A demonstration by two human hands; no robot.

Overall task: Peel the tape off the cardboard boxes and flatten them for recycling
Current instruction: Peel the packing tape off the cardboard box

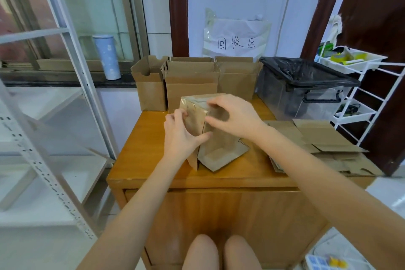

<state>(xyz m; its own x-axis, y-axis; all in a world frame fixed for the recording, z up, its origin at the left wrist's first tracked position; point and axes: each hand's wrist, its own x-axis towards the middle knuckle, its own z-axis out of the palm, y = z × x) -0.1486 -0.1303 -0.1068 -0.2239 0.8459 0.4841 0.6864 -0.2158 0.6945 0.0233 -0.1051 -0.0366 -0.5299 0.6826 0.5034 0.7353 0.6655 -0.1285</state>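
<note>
At the bottom edge two bare knees (221, 252) are cut off by the frame, close against the front of the wooden table (153, 160). Both forearms reach up from the lower corners. On the middle of the table stands a taped cardboard box (219, 149), tipped on end, with one flap splayed out at its base toward the right. The left hand (182, 136) grips the box's left face, thumb pressed across the front edge; its fingertips are hidden behind the cardboard. The right hand (234, 116) is clamped on the box's upper corner, fingers curled over glossy clear tape (192, 103); whether a tape end is actually pinched is hard to make out. To the right, flattened cardboard (324, 138) lies stacked at the table's edge, partly overhanging. Farther back, three open boxes (190, 81) stand in a row, and beside them a clear bin with a black bag liner (306, 76). On the wall behind hangs a paper sign (236, 39) with handwritten characters.
</note>
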